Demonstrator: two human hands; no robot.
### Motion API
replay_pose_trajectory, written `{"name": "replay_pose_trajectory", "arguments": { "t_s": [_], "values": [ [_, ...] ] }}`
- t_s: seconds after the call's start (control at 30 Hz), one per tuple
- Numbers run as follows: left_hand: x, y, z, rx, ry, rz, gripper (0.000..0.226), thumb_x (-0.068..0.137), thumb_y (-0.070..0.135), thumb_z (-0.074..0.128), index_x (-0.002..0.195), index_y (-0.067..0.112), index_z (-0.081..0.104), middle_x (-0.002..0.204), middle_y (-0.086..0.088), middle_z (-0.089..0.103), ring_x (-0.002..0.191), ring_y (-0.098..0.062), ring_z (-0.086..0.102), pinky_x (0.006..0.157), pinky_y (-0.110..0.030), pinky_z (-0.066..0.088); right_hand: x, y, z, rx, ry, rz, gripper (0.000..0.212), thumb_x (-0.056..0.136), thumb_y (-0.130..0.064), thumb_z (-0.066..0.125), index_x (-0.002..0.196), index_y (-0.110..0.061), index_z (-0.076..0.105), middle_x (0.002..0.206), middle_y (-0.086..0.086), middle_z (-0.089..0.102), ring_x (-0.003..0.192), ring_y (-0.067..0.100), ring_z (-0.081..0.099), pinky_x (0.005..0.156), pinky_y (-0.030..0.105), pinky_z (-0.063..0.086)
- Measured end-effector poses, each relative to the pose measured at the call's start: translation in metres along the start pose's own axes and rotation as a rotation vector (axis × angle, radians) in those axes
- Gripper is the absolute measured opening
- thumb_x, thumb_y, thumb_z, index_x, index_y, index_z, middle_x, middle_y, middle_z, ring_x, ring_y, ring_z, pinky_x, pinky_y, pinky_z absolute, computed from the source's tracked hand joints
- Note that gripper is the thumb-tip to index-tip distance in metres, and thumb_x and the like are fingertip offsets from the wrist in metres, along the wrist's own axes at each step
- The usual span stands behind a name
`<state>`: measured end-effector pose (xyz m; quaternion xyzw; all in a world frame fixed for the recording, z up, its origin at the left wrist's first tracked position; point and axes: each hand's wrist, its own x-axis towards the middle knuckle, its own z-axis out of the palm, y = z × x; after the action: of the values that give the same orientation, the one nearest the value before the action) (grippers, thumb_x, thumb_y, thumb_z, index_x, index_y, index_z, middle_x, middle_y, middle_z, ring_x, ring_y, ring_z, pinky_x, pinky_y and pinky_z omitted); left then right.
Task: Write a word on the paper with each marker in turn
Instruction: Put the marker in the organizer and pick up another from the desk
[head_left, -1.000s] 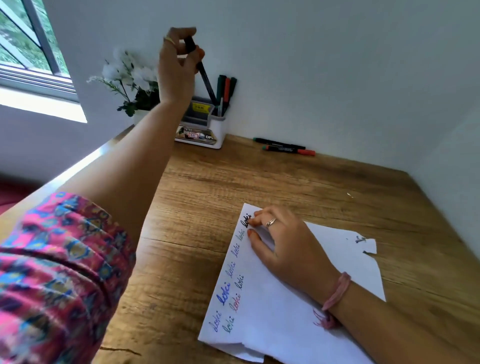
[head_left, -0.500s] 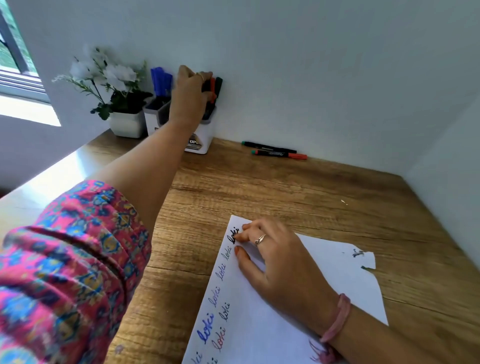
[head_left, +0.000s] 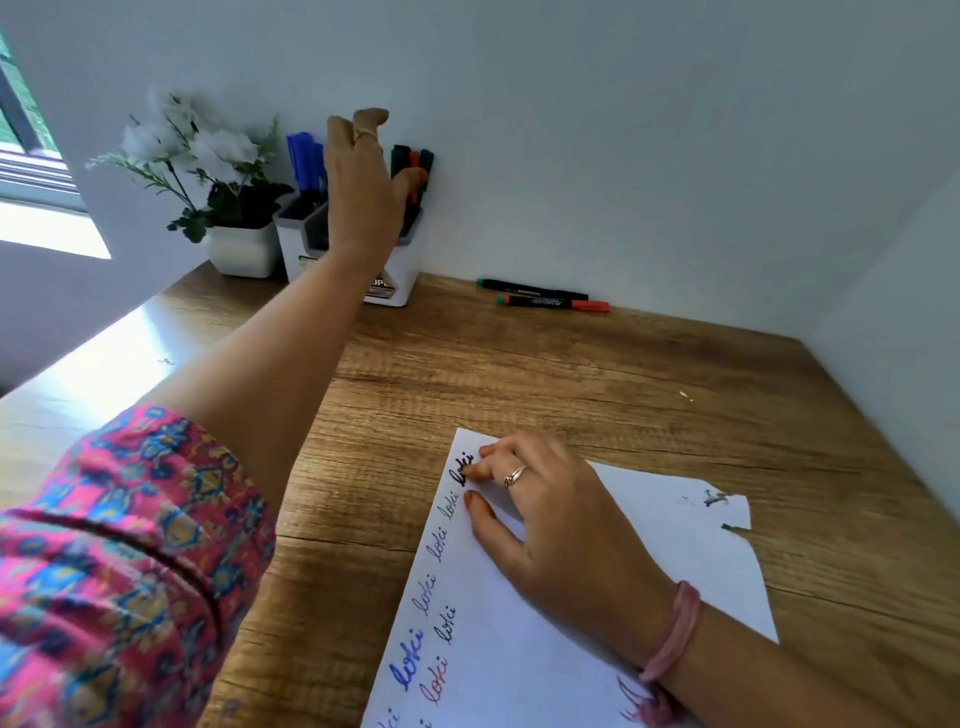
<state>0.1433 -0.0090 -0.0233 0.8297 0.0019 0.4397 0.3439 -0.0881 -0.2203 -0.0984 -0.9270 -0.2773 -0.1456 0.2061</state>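
The left hand (head_left: 363, 176) is raised over the white marker holder (head_left: 400, 270) in the upper middle of the frame. Its fingers (head_left: 371, 117) are spread and loose and hold nothing; the thumb lies near the red and green markers (head_left: 413, 161) that stand in the holder. The right hand (head_left: 545, 519) presses the paper (head_left: 649, 561) flat on the desk (head_left: 571, 374) at the lower right, with relaxed fingers beside the top black word (head_left: 464, 465).

I think the next marker is being chosen, and several risks are here. The hand may catch a neighbouring marker and tip the light holder, or knock the flower pot (head_left: 241, 249) just beside it. The eyes are on the holder, so the right fingertips may smear the black word if its ink is not dry. Two markers (head_left: 543, 295) lying by the wall in the upper right could be forgotten.
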Motion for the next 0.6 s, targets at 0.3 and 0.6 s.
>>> {"name": "replay_pose_trajectory", "arguments": {
  "t_s": [0.3, 0.6],
  "values": [
    [-0.052, 0.042, 0.037, 0.005, -0.336, 0.323, 0.033, 0.09, 0.015, 0.052, 0.123, 0.01, 0.052, 0.119, -0.013, 0.044, 0.103, -0.024, 0.054, 0.094, -0.032, 0.046, -0.002, -0.002, -0.001, -0.006, -0.005, 0.001, 0.026, 0.091, -0.036, 0.047, 0.104, -0.019, 0.063, 0.1, -0.007, 0.057, 0.097, 0.012, 0.051, 0.085, 0.029, 0.045],
    [-0.076, 0.016, 0.076, 0.142, -0.566, 0.083, 0.034, 0.097, 0.018, 0.043, 0.129, 0.006, 0.05, 0.127, -0.015, 0.047, 0.117, -0.032, 0.049, 0.095, -0.044, 0.041, 0.0, -0.001, -0.001, -0.024, -0.006, -0.012, 0.027, 0.091, -0.036, 0.046, 0.106, -0.02, 0.063, 0.1, -0.007, 0.057, 0.097, 0.013, 0.051, 0.083, 0.031, 0.046]
  ]
}}
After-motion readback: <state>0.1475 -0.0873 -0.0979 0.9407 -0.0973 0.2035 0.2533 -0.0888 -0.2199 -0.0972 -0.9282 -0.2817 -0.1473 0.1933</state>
